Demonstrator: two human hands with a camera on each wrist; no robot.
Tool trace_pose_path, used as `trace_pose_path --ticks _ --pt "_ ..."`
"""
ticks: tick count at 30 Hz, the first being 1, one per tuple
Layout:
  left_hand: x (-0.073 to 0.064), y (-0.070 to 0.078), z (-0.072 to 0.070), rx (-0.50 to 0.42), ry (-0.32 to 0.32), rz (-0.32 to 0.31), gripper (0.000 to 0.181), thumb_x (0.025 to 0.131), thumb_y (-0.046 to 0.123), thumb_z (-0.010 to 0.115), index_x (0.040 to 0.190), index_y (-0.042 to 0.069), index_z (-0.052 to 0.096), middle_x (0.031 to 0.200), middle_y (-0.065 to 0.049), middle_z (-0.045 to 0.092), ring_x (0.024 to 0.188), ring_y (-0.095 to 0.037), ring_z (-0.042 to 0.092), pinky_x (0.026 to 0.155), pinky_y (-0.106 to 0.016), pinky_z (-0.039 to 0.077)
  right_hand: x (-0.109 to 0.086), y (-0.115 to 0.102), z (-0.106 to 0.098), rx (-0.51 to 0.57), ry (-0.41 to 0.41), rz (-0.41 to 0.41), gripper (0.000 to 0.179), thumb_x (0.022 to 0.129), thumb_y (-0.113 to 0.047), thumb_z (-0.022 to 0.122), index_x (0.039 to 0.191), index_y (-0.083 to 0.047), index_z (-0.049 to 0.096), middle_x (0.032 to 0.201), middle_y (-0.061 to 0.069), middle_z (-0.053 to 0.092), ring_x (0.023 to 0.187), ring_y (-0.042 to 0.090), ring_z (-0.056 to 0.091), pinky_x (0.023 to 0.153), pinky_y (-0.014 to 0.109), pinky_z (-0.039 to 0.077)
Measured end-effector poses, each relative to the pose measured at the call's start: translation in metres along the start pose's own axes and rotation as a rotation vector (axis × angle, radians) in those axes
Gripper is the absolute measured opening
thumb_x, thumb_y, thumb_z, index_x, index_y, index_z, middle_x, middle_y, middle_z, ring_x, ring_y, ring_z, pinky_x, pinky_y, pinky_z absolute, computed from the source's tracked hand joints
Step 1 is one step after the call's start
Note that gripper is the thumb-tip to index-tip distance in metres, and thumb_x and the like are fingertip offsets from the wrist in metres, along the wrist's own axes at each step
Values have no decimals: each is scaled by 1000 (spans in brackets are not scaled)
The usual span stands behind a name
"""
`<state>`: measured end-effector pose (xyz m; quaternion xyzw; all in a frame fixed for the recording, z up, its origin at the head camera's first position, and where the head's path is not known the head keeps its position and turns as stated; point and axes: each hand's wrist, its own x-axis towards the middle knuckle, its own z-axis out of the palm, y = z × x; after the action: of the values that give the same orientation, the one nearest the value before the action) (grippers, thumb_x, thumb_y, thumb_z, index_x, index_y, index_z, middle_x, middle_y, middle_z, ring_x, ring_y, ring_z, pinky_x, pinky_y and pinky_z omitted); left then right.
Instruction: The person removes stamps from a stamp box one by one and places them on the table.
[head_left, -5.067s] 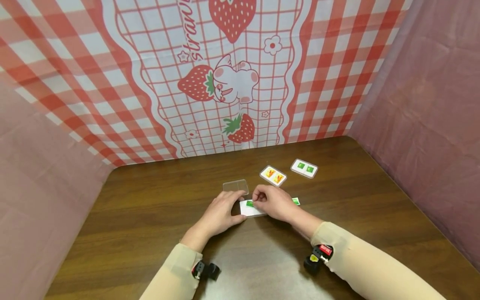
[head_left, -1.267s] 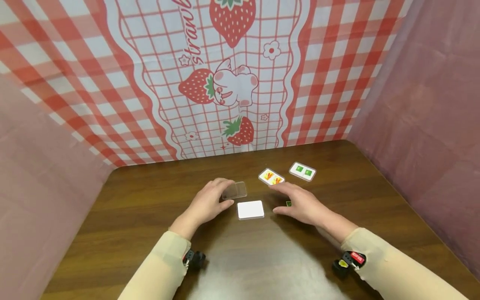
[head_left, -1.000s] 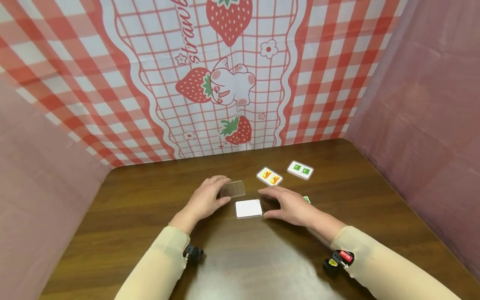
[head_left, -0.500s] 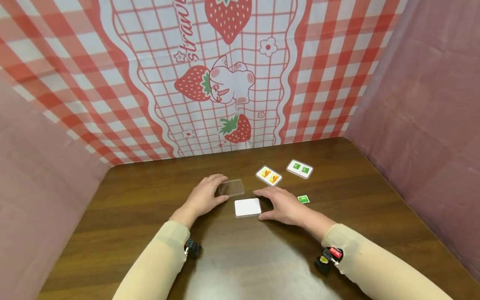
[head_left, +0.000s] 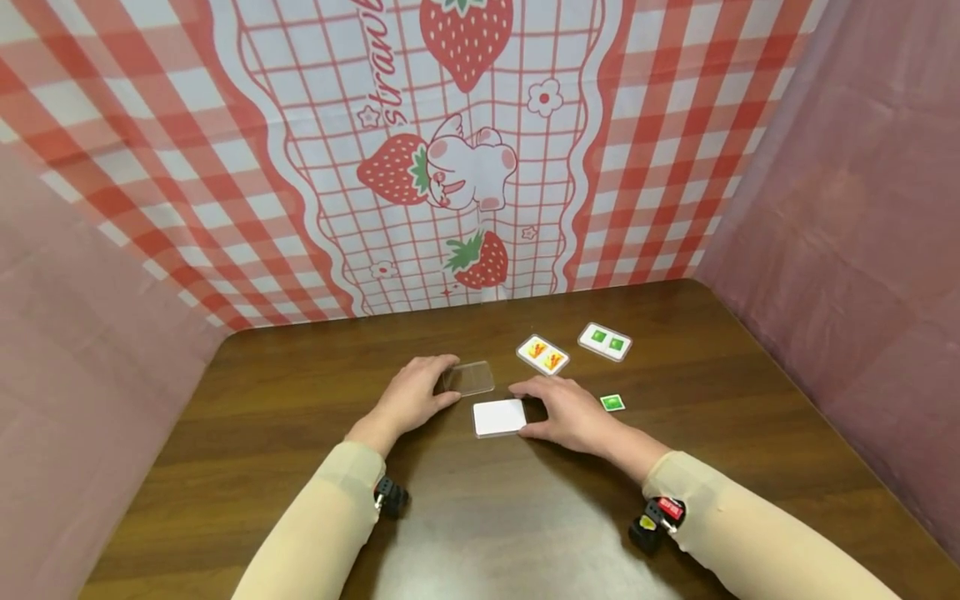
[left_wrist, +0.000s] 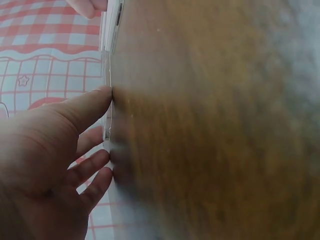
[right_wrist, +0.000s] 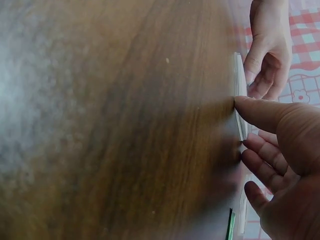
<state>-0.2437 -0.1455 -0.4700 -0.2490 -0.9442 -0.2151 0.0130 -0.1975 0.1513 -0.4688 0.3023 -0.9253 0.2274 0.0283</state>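
My left hand [head_left: 411, 396] has its thumb and fingers either side of the left end of an empty clear plastic tray [head_left: 471, 378]. Its thumb tip touches the tray's edge in the left wrist view. In front of the tray lies a flat clear case with a white top [head_left: 500, 417], which looks like a stack of cards edge-on in the right wrist view [right_wrist: 240, 90]. My right hand [head_left: 573, 417] spreads round its right end, thumb tip at the near corner, forefinger just beyond the far edge. Beyond that hand lies a small green square tile [head_left: 612, 402].
Behind the right hand lies a framed white card with two orange-yellow pictures [head_left: 543, 355]. Farther right is one with two green squares [head_left: 604, 342]. All rest on a brown wooden table [head_left: 300, 433], bounded by a strawberry-patterned cloth [head_left: 480, 167] and pink side cloths.
Five seconds ago both hands were at the white case, with green showing on it; its top is now plain white. The left hand has gone to the clear tray. Lately the right hand closed in on the case.
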Motion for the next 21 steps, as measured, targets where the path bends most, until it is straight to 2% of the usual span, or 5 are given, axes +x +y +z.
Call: trace_pose_path --ticks 9,17,21 --pt "4 6 -4 46 -25 -3 48 102 27 84 140 8 62 128 -11 73 119 -34 65 102 -52 54 2 2 0 -5 1 -10 61 90 -24 94 142 -2 70 133 12 74 127 33 68 108 60 52" --pt "1 11 -10 -15 -12 -19 39 99 26 86 124 9 61 116 -11 72 95 -27 67 90 -49 57 4 0 -3 -27 -14 -22 63 92 -25 93 145 0 68 135 14 74 128 35 68 108 60 52" --pt "-5 15 -7 -51 -21 -9 39 99 26 87 123 9 62 114 -9 72 96 -25 65 89 -48 56 2 0 -4 -34 -34 -33 67 91 -26 93 146 2 67 138 15 73 132 35 66 114 61 46"
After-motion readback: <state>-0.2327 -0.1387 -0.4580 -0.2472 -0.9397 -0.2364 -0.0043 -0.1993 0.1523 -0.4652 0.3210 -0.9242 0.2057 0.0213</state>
